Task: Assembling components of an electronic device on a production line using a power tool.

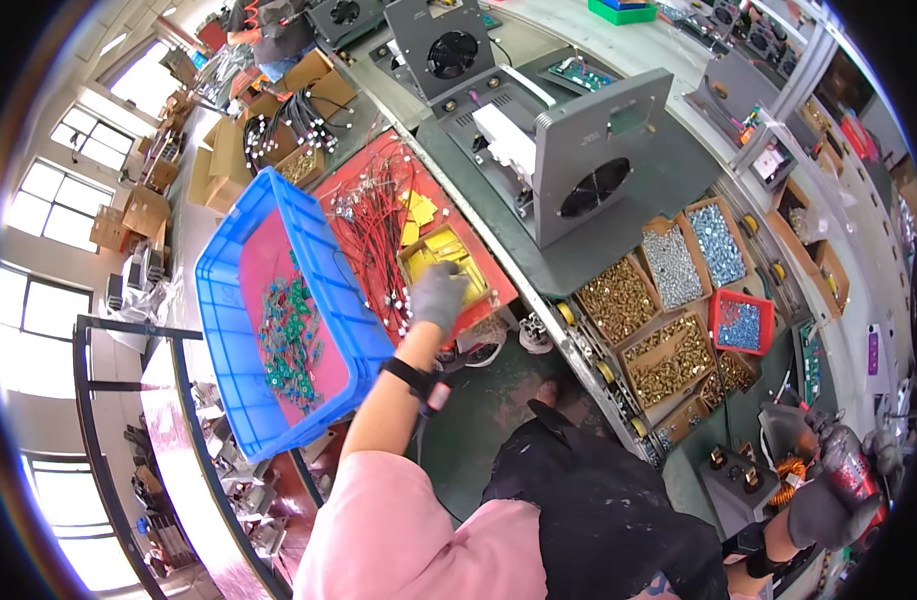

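My left hand (438, 296), in a grey glove, reaches out over a red tray (479, 262) and closes on the red wires with white ends (374, 235) lying beside a small yellow box (441, 252). My right hand (827, 490), also gloved, grips a red and black power screwdriver (851, 468) at the lower right, above a grey part with an orange copper coil (787, 478).
A blue crate (241, 380) with small green parts sits left of the red tray. Cardboard boxes of brass and silver screws (669, 300) line the bench, with a small red bin (741, 322). Grey metal housings with fans (589, 150) stand behind. Windows are at far left.
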{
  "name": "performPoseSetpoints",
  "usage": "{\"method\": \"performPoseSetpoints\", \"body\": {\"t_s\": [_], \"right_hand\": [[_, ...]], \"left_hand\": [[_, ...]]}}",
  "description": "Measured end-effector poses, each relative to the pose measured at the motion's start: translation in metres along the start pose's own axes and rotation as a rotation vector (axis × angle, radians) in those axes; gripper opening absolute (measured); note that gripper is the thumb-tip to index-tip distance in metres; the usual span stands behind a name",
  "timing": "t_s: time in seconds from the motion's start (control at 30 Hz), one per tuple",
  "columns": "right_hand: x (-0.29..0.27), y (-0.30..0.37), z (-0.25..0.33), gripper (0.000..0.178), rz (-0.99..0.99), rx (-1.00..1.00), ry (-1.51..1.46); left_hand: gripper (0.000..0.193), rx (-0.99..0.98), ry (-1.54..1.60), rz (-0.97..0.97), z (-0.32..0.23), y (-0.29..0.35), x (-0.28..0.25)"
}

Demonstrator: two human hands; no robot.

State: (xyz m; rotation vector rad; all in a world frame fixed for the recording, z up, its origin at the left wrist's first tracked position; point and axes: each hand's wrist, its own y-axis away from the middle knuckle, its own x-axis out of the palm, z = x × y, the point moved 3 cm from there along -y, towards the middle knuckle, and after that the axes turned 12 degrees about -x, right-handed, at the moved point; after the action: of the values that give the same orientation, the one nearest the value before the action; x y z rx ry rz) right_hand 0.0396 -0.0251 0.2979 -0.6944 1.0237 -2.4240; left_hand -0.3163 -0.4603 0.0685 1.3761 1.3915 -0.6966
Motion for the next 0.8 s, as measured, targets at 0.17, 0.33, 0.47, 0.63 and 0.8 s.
{"method": "performPoseSetpoints", "body": {"t_s": [0.17,0.33,0.47,0.63,0.8], "right_hand": [[0.014,-0.003,-0.007,0.05,0.027,0.056,-0.113],[0.017,-0.008,0.002,0.05,0.246,0.038,-0.153],[0.006,-0.002,0.016,0.053,-0.144,0.001,0.173],[-0.063,-0.003,0.054,0.048,-0.113,-0.142,0.207],[-0.14,-0.028,0.09,0.044,0.111,-0.29,0.058]], "left_hand": [[0.024,0.069,-0.581,-0.007,0.039,-0.078,-0.002],[0.022,0.142,-0.59,0.013,0.038,-0.083,0.007],[0.029,0.035,-0.546,-0.015,0.037,-0.073,-0.003],[0.025,0.056,-0.345,-0.313,0.023,-0.051,-0.022],[0.01,0.487,0.44,0.085,-0.123,0.077,-0.036]]}}
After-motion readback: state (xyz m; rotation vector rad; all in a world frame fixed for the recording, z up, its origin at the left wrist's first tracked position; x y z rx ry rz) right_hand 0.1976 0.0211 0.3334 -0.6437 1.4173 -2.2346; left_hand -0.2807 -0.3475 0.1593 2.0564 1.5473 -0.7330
